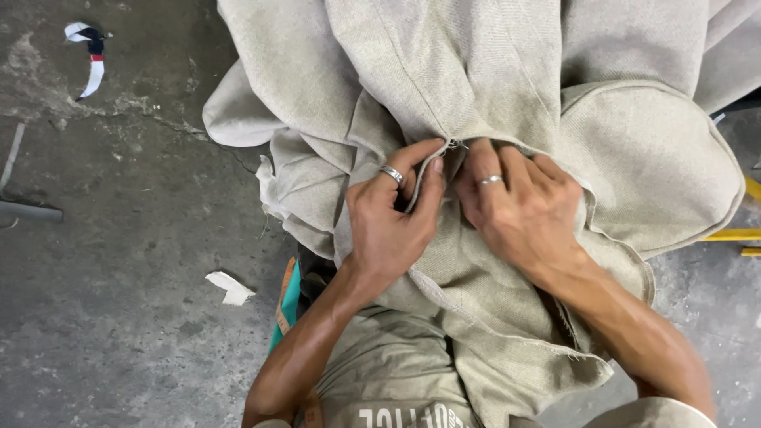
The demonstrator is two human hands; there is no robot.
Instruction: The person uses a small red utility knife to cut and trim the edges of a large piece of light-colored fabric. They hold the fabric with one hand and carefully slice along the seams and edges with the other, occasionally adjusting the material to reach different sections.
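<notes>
Left hand [388,226] and right hand [519,210], side by side at frame centre, both pinch the beige fabric cover [476,71]; its seam runs away toward the upper frame.

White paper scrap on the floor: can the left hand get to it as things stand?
Probably, but not freely: the left hand is pinching the beige fabric. Bare concrete floor lies around the paper scrap.
</notes>
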